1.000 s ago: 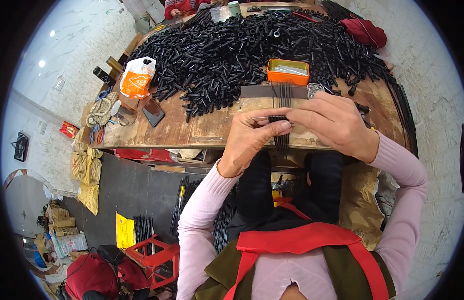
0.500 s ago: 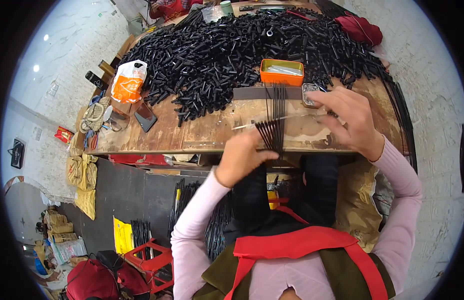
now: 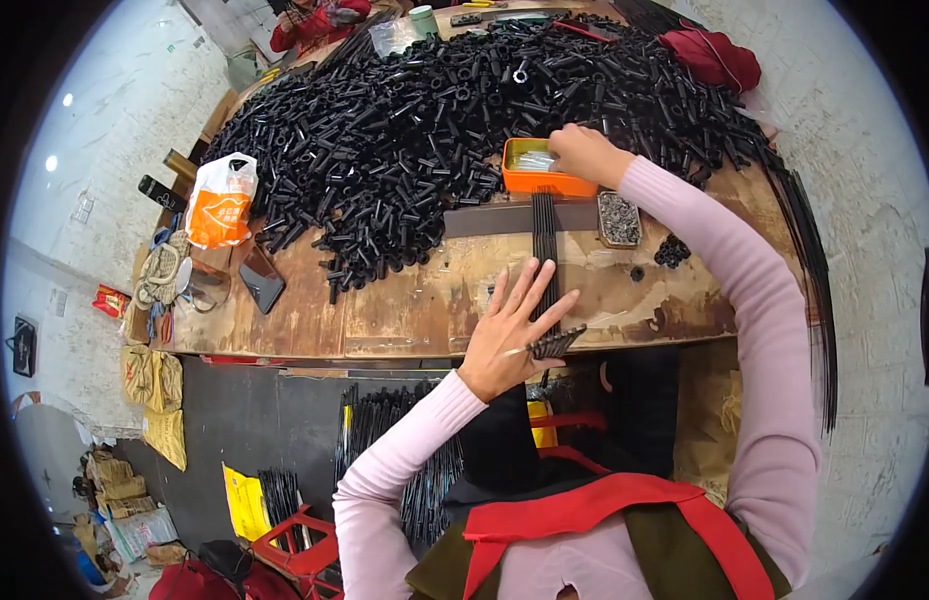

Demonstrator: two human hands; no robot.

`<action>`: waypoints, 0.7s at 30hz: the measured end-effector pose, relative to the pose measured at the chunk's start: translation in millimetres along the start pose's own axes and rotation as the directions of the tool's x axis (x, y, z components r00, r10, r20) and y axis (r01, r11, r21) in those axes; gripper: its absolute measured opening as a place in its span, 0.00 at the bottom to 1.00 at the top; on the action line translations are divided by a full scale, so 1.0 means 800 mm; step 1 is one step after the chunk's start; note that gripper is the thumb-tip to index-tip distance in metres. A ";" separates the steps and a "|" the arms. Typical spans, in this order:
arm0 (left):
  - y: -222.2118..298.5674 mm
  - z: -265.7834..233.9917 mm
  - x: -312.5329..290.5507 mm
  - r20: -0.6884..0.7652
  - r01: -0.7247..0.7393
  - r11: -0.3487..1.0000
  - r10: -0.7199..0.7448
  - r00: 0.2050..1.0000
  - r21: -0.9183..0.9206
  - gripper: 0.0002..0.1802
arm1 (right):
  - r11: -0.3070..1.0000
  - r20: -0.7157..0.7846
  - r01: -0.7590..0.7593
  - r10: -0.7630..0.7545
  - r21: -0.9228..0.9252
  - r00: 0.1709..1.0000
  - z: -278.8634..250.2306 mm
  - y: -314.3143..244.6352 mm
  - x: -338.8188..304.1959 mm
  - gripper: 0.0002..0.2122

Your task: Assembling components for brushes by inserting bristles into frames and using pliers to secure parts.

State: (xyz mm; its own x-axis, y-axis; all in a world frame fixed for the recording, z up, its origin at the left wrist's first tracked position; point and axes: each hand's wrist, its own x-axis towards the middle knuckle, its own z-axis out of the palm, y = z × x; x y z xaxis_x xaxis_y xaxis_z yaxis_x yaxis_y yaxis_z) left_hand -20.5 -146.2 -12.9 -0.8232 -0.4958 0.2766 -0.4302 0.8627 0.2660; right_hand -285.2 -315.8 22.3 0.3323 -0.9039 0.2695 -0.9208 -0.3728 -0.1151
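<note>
My left hand point(image 3: 506, 335) lies with fingers spread over a bundle of thin black rods point(image 3: 544, 228) at the table's front edge. The rods run side by side away from me, their near ends point(image 3: 556, 343) fanned beside my thumb. Across the back of this hand shows a thin pale line that I cannot make out. My right hand point(image 3: 592, 155) reaches into an orange box point(image 3: 549, 184) holding pale, thin strips point(image 3: 532, 161). Its fingers are curled together and their tips are hidden inside the box.
A big heap of short black tubes point(image 3: 404, 130) covers the table's far part. By the box are a flat dark bar point(image 3: 484, 220), a tin of small metal bits point(image 3: 618, 219) and small black rings point(image 3: 671, 251). A phone point(image 3: 261, 279) and an orange-white bag point(image 3: 222, 205) lie left.
My right hand has gone from beside the rods into the orange box. The fanned rods now lie closer together under my left hand, whose fingers have spread out.
</note>
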 end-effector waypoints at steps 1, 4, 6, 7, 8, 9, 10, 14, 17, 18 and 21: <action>-0.003 -0.001 0.001 0.034 0.012 1.000 -0.011 0.999 -0.009 0.55 | 0.994 0.044 -0.004 0.009 -0.111 0.999 0.009 0.001 0.009 0.06; -0.007 -0.003 -0.002 0.055 0.018 0.999 -0.016 0.998 -0.030 0.55 | 0.996 0.034 -0.022 0.025 -0.091 0.999 0.013 -0.001 0.013 0.06; -0.007 -0.006 -0.001 0.060 0.019 0.999 -0.016 0.998 -0.045 0.55 | 0.996 0.028 -0.052 0.055 -0.071 0.998 -0.001 -0.004 0.007 0.05; -0.007 -0.008 0.000 0.086 0.016 1.000 -0.015 0.996 -0.010 0.55 | 0.997 0.028 -0.068 0.069 -0.034 0.997 -0.012 -0.006 0.005 0.05; -0.007 -0.008 0.001 0.112 0.012 1.000 -0.015 0.994 0.025 0.55 | 0.996 0.029 -0.084 0.084 0.002 0.996 -0.022 -0.008 0.001 0.04; -0.008 -0.008 0.002 0.110 0.014 1.000 -0.016 0.994 0.023 0.55 | 0.997 0.031 -0.083 0.083 0.001 0.996 -0.031 -0.013 -0.006 0.04; -0.009 -0.008 0.000 0.116 0.017 1.000 -0.019 0.993 0.021 0.54 | 0.997 -0.098 0.064 -0.059 0.049 0.993 -0.038 -0.020 -0.019 0.05; -0.008 -0.009 0.002 0.107 0.001 0.999 -0.005 0.994 0.032 0.53 | 0.978 -0.147 0.206 -0.199 0.032 0.969 -0.022 -0.029 -0.086 0.09; -0.010 -0.008 -0.001 0.109 0.005 1.000 -0.008 0.994 0.029 0.52 | 0.992 -0.044 0.115 -0.113 0.042 0.993 -0.020 -0.047 -0.110 0.13; -0.009 -0.008 0.000 0.109 0.004 1.000 -0.007 0.994 0.030 0.52 | 0.989 -0.065 0.148 -0.147 0.012 0.987 -0.019 -0.045 -0.113 0.10; -0.008 -0.009 0.002 0.115 -0.005 0.999 0.001 0.993 0.034 0.51 | 0.996 0.044 0.077 -0.075 -0.042 0.996 -0.021 -0.036 -0.113 0.08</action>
State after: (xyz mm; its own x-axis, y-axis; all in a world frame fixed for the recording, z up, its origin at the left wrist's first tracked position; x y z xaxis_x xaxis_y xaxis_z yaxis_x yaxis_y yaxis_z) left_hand -16.4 -153.5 -8.0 -0.8608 -0.4803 0.1684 -0.4386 0.8678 0.2335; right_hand -292.5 -219.6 17.0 0.4092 -0.8818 0.2346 -0.9003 -0.4320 -0.0535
